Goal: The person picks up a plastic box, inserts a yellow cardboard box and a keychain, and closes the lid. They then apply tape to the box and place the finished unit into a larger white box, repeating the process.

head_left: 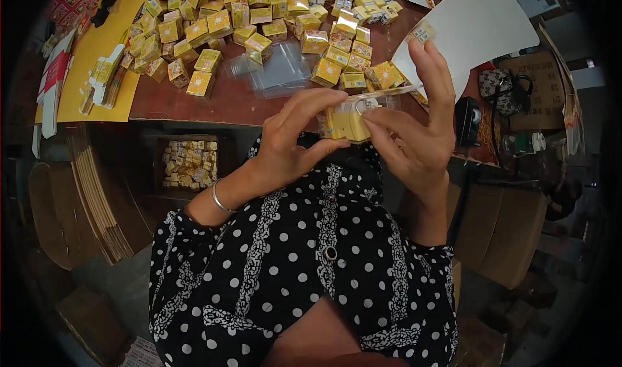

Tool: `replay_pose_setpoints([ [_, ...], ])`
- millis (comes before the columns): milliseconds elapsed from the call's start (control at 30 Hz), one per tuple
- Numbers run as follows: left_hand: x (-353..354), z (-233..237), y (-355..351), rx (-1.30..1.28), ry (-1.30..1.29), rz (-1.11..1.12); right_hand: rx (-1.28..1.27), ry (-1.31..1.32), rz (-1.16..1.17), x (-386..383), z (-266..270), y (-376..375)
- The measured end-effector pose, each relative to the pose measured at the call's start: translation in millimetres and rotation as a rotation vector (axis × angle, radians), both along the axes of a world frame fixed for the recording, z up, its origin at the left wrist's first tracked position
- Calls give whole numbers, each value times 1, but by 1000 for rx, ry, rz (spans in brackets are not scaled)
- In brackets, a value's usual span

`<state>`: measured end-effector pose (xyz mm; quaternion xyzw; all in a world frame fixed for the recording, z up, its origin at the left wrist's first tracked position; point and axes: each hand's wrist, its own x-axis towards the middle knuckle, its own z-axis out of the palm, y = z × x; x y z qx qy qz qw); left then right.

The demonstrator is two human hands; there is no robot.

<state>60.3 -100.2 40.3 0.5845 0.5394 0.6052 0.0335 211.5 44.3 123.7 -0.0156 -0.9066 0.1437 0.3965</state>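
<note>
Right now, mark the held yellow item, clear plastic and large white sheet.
Yellow item (348,126): head view, its side.
Clear plastic (281,72): head view, middle.
White sheet (481,28): head view, bare middle.

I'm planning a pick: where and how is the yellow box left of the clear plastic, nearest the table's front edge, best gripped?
I'd grip the yellow box by the front part of its left and right sides, coming from above and your side. Bare table lies before this small block; other boxes crowd its rear. The left hand, nearer, holds a clear package.
</note>
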Motion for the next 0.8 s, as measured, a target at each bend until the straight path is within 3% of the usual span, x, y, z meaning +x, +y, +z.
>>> replay_pose_setpoints([
  [33,1,-2,0,2,-1,0,-57,43,30,-1,-3,1],
  [100,3,-7,1,-72,-333,-52,-118,48,43,3,-5,2],
  [200,2,-7,1,-92,-479,-110,-158,-19,61,9,-2,8],
  [333,3,-3,0,-98,-484,-147,-162,-144,101,12,5,10],
  [433,1,-5,1,-101,-414,-148,-240,-93,63,11,3,6],
  [500,-1,-6,3,-47,-244,-126,-242,-67,49,9,3,7],
  [733,2,-5,1,-92,-368,-115,-154,-191,90,16,12,7],
  [800,-1,-4,3,-33,-207,-47,-171,-125,61,18,8,10],
])
